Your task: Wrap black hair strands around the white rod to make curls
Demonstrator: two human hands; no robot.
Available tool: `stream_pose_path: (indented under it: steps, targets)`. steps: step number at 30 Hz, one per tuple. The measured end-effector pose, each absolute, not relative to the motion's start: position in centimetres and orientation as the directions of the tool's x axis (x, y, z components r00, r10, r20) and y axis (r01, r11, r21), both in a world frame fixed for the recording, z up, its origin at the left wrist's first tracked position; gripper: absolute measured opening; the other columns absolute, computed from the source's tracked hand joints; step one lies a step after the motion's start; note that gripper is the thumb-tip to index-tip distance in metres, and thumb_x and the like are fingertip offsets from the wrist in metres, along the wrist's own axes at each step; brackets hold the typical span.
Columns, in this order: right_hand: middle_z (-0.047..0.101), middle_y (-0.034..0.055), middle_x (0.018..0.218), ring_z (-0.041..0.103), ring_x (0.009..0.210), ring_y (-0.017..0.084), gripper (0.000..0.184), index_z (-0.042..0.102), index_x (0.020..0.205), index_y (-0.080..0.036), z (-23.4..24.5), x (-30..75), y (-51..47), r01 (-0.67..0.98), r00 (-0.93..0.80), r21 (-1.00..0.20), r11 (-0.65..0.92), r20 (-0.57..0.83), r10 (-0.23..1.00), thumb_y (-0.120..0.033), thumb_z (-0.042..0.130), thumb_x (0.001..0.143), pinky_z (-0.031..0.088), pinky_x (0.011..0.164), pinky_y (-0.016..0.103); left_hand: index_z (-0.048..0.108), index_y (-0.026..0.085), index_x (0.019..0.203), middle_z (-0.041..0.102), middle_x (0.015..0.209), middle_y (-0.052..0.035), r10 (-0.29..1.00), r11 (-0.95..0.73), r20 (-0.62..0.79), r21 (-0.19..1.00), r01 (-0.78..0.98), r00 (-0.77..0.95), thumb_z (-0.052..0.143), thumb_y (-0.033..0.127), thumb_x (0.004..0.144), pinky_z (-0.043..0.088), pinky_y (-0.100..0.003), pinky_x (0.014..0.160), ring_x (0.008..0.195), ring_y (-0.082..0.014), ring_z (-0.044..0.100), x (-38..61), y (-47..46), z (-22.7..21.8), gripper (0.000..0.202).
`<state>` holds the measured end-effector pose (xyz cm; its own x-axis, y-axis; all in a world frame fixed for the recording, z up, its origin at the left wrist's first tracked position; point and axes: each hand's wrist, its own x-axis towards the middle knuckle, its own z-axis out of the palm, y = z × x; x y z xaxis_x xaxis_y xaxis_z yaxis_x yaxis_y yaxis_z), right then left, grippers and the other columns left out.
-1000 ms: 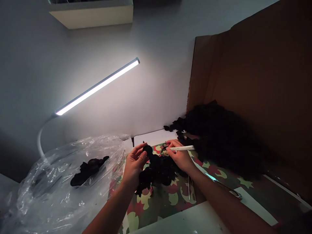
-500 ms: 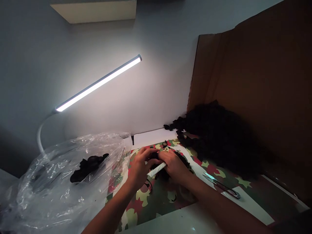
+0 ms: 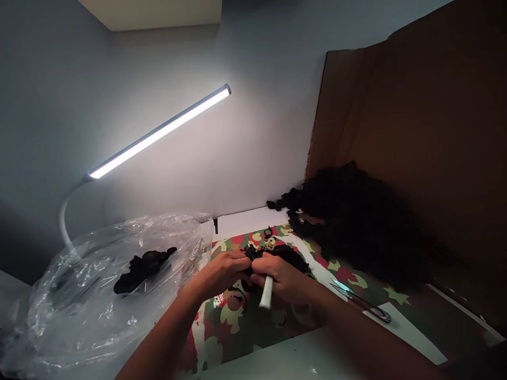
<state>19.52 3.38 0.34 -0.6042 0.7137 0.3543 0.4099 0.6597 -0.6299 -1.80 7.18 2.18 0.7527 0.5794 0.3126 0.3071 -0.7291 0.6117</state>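
My left hand (image 3: 224, 274) and my right hand (image 3: 282, 278) meet over a camouflage-patterned mat (image 3: 241, 330). Both pinch a small bunch of black curly hair (image 3: 277, 252) between their fingertips. A white stick-like tool (image 3: 266, 292) also sits in my right hand, pointing down toward me. The fingers of both hands are closed tightly together.
A large pile of black curly hair (image 3: 356, 221) lies at the right against a brown cardboard wall (image 3: 415, 132). A clear plastic bag (image 3: 103, 285) with dark pieces stands at the left. Scissors (image 3: 360, 301) lie right of my hands. A lit bar lamp (image 3: 158, 132) hangs above.
Both hands dropped lower toward the mat and came together on the hair. The white tool swung from pointing right to pointing down toward me.
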Motion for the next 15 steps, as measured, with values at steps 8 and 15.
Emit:
stream_pose_path:
  steps: [8,15]
  targets:
    - [0.035,-0.0037,0.063,0.033,0.060,0.014,0.043,0.025,0.065,-0.023,1.4,19.0,1.7,0.296,-0.410,-0.770,0.565,0.432,0.804,-0.041,0.041,0.100,0.041,0.063,0.030,0.078,0.017,0.068,0.057,0.054,-0.0025,0.809,-0.274,0.258,0.960,-0.051,0.527,0.081,0.060,0.068,0.035,-0.028,0.055,0.053,-0.0153,0.046,0.4,5.6,0.5,0.043]
    - [0.031,-0.0039,0.067,0.031,0.059,0.013,0.040,0.027,0.068,-0.023,0.5,19.2,1.3,0.093,-0.377,-0.882,0.461,0.397,0.837,-0.044,0.040,0.099,0.033,0.053,0.025,0.067,0.020,0.071,0.062,0.061,-0.0012,0.964,-0.189,0.247,0.896,-0.402,0.097,0.071,0.069,0.073,0.047,-0.028,0.055,0.054,-0.0150,0.055,0.7,7.2,0.4,0.049]
